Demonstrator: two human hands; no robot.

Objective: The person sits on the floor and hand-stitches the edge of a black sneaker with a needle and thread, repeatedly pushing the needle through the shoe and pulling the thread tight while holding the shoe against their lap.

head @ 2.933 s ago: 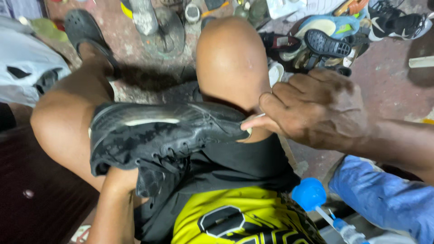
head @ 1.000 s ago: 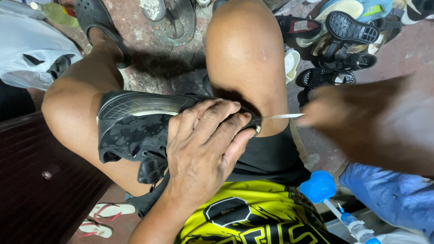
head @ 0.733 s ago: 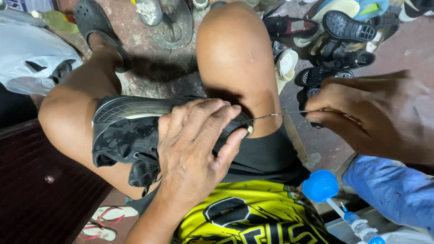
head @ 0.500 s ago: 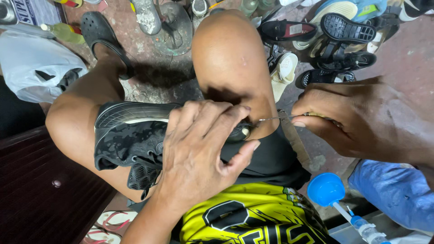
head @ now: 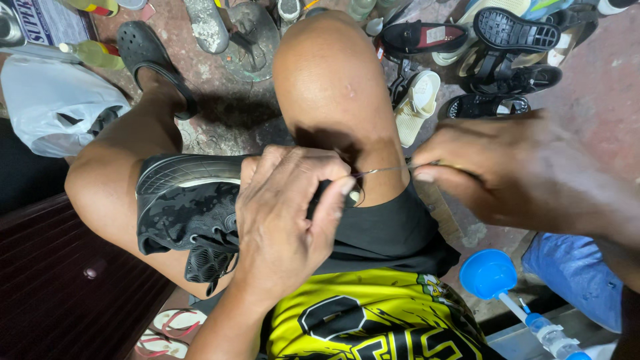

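Two hands are working one shoe [head: 183, 207]: it is lying wedged sideways between the knees, so the lap is acting as a clamp. The left hand [head: 287, 220] is curling down over its heel end, pinning it, while the right hand [head: 513, 173] is pinching a thin needle [head: 383, 170] (thread too fine to make out). Around them, a stained concrete floor [head: 600, 87] is crowding with loose shoes [head: 493, 47].

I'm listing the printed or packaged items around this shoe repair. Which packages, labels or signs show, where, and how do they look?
Printed sign or mat: top left floor, flat rectangle, blue and white with red lettering.
Plastic bag: left floor, crumpled, pale grey-white.
Bottle: above the bag, lying down, yellowish-green.
Label: inside a black shoe, top centre, small pale rectangle.
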